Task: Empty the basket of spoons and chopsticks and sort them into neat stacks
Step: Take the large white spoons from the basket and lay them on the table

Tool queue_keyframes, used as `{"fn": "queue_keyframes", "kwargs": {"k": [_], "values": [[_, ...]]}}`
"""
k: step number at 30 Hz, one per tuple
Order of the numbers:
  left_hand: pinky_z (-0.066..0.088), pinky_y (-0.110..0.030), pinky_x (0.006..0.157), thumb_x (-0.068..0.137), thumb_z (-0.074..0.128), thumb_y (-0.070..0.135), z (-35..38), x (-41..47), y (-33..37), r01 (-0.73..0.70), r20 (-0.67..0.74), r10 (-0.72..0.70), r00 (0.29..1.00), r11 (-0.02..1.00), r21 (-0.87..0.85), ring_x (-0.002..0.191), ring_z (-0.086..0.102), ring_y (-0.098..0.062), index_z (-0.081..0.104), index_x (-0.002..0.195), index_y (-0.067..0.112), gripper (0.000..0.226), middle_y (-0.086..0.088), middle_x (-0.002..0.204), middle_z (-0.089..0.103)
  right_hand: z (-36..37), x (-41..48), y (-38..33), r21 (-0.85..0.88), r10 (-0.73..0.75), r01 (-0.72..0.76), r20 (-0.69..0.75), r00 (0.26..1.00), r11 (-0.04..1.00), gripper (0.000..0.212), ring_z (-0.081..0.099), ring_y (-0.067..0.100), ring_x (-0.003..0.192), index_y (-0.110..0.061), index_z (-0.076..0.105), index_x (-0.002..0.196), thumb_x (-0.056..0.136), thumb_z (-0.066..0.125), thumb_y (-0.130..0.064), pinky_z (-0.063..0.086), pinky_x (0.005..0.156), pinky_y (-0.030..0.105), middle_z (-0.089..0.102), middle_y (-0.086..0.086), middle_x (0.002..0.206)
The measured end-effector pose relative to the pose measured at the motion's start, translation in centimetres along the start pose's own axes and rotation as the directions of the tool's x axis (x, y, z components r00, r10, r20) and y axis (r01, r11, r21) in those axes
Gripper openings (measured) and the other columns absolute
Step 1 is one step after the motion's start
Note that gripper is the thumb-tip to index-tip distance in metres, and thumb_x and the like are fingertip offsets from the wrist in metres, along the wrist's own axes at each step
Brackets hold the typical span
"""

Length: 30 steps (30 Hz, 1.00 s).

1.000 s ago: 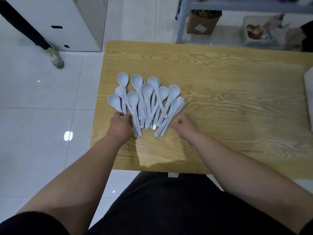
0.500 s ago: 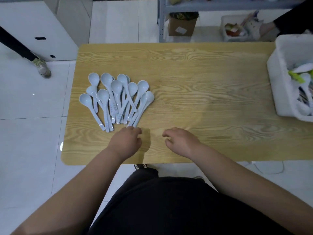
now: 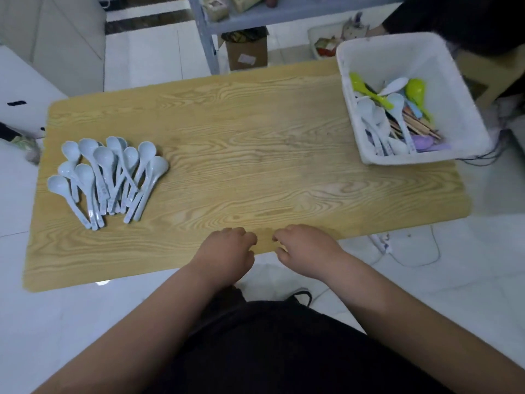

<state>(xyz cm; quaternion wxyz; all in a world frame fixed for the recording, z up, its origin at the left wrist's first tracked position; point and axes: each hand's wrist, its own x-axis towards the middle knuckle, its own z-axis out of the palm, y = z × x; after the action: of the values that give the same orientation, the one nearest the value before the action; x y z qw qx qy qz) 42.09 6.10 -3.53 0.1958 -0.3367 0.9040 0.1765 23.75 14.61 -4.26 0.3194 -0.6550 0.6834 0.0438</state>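
A fanned pile of several pale blue spoons [image 3: 109, 177] lies on the left part of the wooden table [image 3: 255, 155]. At the far right corner stands a white basket [image 3: 466, 109] holding more pale spoons, green spoons [image 3: 416, 91], a purple one and wooden chopsticks [image 3: 414, 125]. My left hand [image 3: 228, 251] and my right hand [image 3: 305, 251] hover side by side at the near table edge, fingers loosely curled, holding nothing. Both are well away from the spoon pile and the basket.
A metal shelf with a cardboard box [image 3: 247, 49] under it stands beyond the table. Another person in dark clothes [image 3: 460, 21] is at the top right. A cable and white item [image 3: 409, 248] lie on the tiled floor at the right.
Both hands left the spoon pile and drew back to the near edge, close together. The view swung right, so the basket came fully into sight.
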Motion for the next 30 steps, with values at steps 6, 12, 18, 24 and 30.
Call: {"fn": "queue_keyframes", "kwargs": {"k": [6, 12, 18, 24, 30], "values": [[0.05, -0.038, 0.087, 0.099, 0.045, 0.033, -0.6, 2.8, 4.2, -0.07, 0.047, 0.068, 0.997, 0.996, 0.047, 0.111, 0.057, -0.024, 0.056, 0.129, 0.024, 0.033, -0.001, 0.12, 0.06, -0.5, -3.1, 4.1, -0.005, 0.04, -0.04, -0.039, 0.998, 0.999, 0.037, 0.06, 0.027, 0.103, -0.019, 0.056, 0.134, 0.103, 0.043, -0.035, 0.053, 0.08, 0.04, 0.062, 0.005, 0.118], [0.05, -0.036, 0.086, 0.1, 0.043, 0.033, -2.3, 7.8, 7.2, -0.188, 0.034, 0.185, 0.982, 0.978, 0.096, 0.111, 0.057, -0.025, 0.056, 0.127, 0.021, 0.033, -0.002, 0.12, 0.06, -1.8, -3.8, 7.9, -0.053, 0.127, -0.131, -0.081, 0.989, 0.99, 0.033, 0.061, 0.027, 0.1, -0.019, 0.059, 0.125, 0.101, 0.043, -0.035, 0.051, 0.08, 0.039, 0.064, 0.003, 0.114], [0.05, -0.037, 0.087, 0.099, 0.044, 0.034, -4.5, 12.9, 10.3, -0.317, 0.036, 0.315, 0.949, 0.941, 0.122, 0.112, 0.058, -0.026, 0.055, 0.13, 0.021, 0.035, -0.003, 0.123, 0.059, -4.9, -4.3, 11.9, -0.092, 0.231, -0.24, -0.103, 0.968, 0.966, 0.034, 0.061, 0.027, 0.101, -0.017, 0.059, 0.124, 0.102, 0.042, -0.036, 0.048, 0.079, 0.037, 0.064, 0.004, 0.112], [0.05, -0.04, 0.09, 0.1, 0.044, 0.034, -7.3, 16.4, 11.8, -0.332, 0.023, 0.332, 0.943, 0.935, 0.121, 0.112, 0.056, -0.027, 0.056, 0.128, 0.021, 0.034, -0.003, 0.121, 0.059, -7.4, -3.4, 14.3, -0.07, 0.267, -0.277, -0.135, 0.954, 0.958, 0.034, 0.06, 0.026, 0.105, -0.021, 0.058, 0.126, 0.101, 0.043, -0.037, 0.051, 0.083, 0.039, 0.064, 0.002, 0.117], [0.05, -0.039, 0.083, 0.1, 0.043, 0.035, -9.2, 20.4, 14.7, -0.299, -0.075, 0.305, 0.95, 0.951, 0.08, 0.105, 0.058, -0.024, 0.057, 0.124, 0.021, 0.031, -0.002, 0.116, 0.06, -12.2, -2.2, 20.4, -0.03, 0.226, -0.237, -0.194, 0.954, 0.971, 0.035, 0.061, 0.022, 0.106, -0.025, 0.058, 0.132, 0.101, 0.043, -0.035, 0.051, 0.079, 0.037, 0.064, -0.001, 0.119]]}}
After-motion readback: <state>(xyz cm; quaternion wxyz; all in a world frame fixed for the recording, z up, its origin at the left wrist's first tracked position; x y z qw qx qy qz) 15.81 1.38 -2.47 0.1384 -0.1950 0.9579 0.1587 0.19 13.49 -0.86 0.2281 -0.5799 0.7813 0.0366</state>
